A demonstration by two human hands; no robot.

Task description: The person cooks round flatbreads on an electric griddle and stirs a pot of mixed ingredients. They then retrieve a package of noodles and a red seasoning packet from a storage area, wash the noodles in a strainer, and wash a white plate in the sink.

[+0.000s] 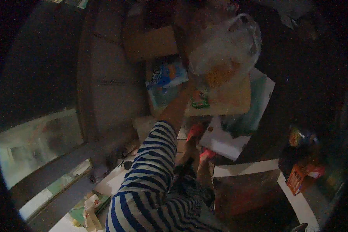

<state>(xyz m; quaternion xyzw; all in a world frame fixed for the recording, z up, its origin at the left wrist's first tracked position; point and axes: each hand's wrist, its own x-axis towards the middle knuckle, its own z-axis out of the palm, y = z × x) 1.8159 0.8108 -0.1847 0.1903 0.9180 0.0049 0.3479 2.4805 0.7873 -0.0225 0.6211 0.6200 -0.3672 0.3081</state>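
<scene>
The picture is dark and grainy. From the lower left my left arm, in a blue-and-white striped sleeve, reaches up over a tan box or board (232, 101). My left hand (190, 79) lies blurred at the edge of a translucent plastic bag (223, 43); its fingers are too dim to make out. Something orange-yellow (220, 75) shows through the bag's lower part. A blue-and-white printed packet (169, 76) lies left of the hand, and a small green-and-red packet (200, 100) is just below it. My right hand is out of view.
A cardboard box (152, 43) stands at the upper left. My feet, in red footwear (195, 131), are below the board, beside a white-and-green box (226, 145). Lower right are a large open box (249, 194) and an orange basket (296, 178). Packets (90, 210) lie lower left.
</scene>
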